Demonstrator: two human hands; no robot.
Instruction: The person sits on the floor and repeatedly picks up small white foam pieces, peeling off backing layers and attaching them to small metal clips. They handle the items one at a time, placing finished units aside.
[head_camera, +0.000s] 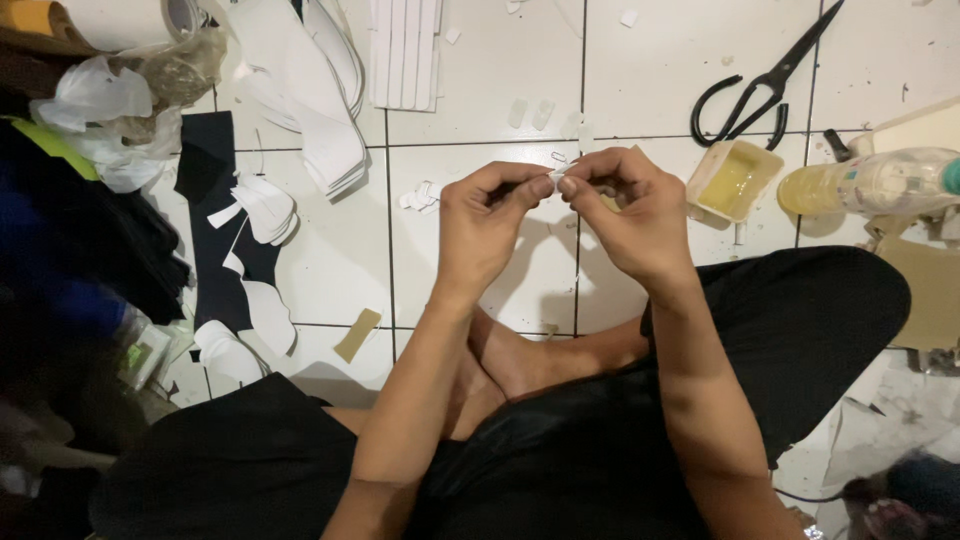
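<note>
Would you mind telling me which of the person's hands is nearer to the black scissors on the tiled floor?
Right. The right hand is closer to the black scissors, which lie up and to its right; the left hand is farther away, beyond the right hand.

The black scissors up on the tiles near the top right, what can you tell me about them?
The scissors are all black, with two large looped handles and long narrow blades that look like metal. They lie flat on the white tiled floor, shut, handles toward the person and tips pointing up and right to the frame's edge. Neither hand touches them. A small tray of yellowish liquid sits just below the handles.
</note>
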